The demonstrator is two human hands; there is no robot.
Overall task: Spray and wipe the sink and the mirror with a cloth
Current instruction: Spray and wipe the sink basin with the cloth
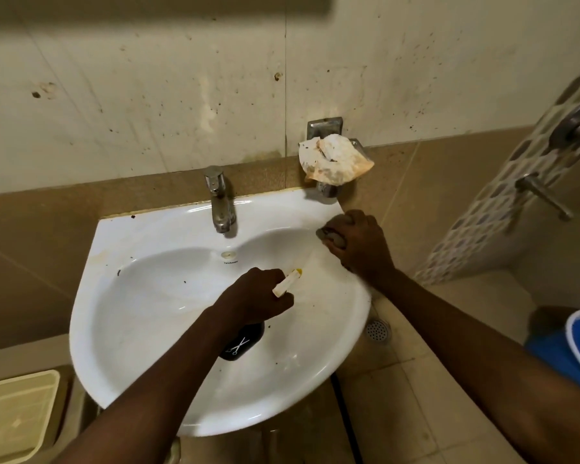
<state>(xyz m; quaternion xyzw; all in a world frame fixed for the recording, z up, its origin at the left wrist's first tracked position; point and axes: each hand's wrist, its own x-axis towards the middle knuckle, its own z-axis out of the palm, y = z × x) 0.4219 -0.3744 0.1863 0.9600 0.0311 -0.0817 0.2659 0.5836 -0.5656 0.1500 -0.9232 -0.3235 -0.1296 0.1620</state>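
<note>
Currently: left hand (258,296) grip closed around spray bottle (287,283) over sink (141,296) basin; right hand (359,242) grip clenched on cloth (332,236), pressed against sink's right rim.

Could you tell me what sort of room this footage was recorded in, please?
Most likely a small bathroom: a white wall-mounted sink with a metal tap, tiled walls, and a floor drain beside the basin.

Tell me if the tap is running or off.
Off. No water falls from the tap spout, and the sink bowl below holds no stream or pool.
</note>
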